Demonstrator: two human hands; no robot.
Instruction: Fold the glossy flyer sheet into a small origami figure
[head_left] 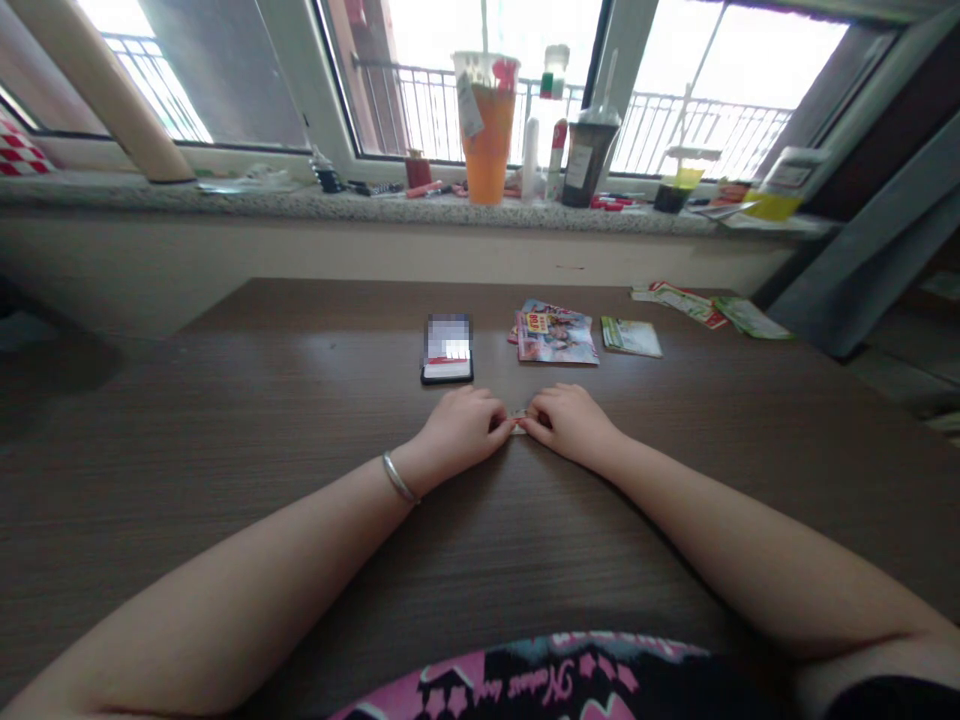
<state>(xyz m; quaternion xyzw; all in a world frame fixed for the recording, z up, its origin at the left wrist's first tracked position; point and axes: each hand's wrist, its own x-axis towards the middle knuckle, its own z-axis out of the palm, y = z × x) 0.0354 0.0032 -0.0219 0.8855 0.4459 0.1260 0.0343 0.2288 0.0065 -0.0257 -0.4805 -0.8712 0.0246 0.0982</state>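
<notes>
Both hands meet over the middle of the brown table. My left hand [469, 425], with a silver bangle on its wrist, is closed, its thumb and forefinger pinching one side of a small, pale piece with red on it [518, 425]. Opposite it, my right hand [566, 420] pinches the other side. Fingers cover most of the piece, so I cannot tell its kind. A phone-like device in a black frame [448, 350] lies just beyond my left hand. Beyond my right hand is a stack of colourful printed packets [556, 335].
Right of the packets lie a small green-and-white card stack [631, 337] and several flat wrappers [697, 305] by the table's far edge. The stone windowsill [375, 208] behind holds a tall orange drink cup [486, 140], a dark lidded cup [589, 160] and several small bottles.
</notes>
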